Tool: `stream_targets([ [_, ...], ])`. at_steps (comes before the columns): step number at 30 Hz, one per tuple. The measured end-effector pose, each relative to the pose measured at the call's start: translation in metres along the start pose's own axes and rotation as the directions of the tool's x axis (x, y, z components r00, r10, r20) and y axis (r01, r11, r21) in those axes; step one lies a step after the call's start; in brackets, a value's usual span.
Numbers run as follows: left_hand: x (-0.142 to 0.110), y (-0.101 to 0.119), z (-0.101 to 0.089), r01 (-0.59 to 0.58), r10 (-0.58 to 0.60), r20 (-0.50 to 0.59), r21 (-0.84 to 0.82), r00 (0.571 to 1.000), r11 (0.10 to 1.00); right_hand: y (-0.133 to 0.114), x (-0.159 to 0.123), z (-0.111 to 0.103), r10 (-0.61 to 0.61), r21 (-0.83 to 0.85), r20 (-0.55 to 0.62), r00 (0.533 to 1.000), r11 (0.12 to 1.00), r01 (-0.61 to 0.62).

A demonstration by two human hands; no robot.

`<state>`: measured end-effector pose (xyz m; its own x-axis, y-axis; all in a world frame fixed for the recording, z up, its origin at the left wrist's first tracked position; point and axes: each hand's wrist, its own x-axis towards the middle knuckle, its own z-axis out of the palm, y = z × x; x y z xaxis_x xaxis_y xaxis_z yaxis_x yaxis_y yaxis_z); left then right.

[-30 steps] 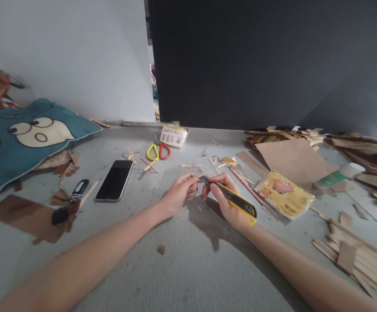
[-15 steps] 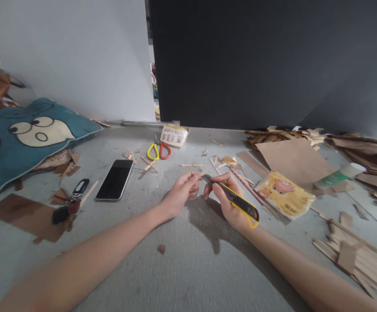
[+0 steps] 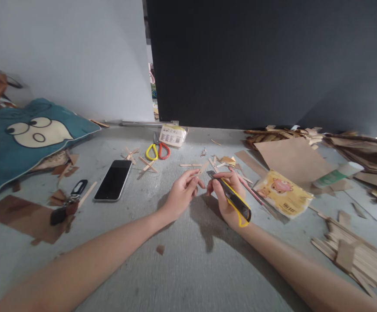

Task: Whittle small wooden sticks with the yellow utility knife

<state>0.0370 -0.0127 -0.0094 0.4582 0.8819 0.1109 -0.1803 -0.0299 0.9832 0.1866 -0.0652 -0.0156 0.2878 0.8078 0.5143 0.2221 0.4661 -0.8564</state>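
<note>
My right hand (image 3: 225, 195) is wrapped around a yellow and black box cutter (image 3: 232, 197), its blade end pointing up and to the left. Just left of it, my left hand (image 3: 183, 193) is closed in a pinch. A short wooden stick (image 3: 203, 167) pokes out from its fingertips; their grip hides the lower end. The two hands are close but apart, above the grey table (image 3: 162, 281). Beyond them lie a flat wooden stick (image 3: 190, 165) and several cut stick pieces (image 3: 221, 164). Crossed sticks (image 3: 148, 165) rest farther left.
Scissors (image 3: 157, 151) and a small packet (image 3: 173, 135) lie at the back. On the left are a phone (image 3: 113, 180), keys (image 3: 65, 209) and a blue cushion (image 3: 32, 134). A yellow tissue pack (image 3: 284, 193), glue stick (image 3: 338, 174) and stick pile (image 3: 354, 253) occupy the right.
The left fingers have loosened a little and the stick now shows above them. The box cutter has tilted more steeply, and its blade end has moved slightly away from the left hand.
</note>
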Motion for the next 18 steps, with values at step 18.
stream_targets([
  [18,-0.0020,0.0050,0.0028,-0.002,0.001,-0.055,-0.015,0.998,1.000,0.0047,0.0038,-0.0029,0.123,-0.148,0.007,0.992,0.982,-0.120],
])
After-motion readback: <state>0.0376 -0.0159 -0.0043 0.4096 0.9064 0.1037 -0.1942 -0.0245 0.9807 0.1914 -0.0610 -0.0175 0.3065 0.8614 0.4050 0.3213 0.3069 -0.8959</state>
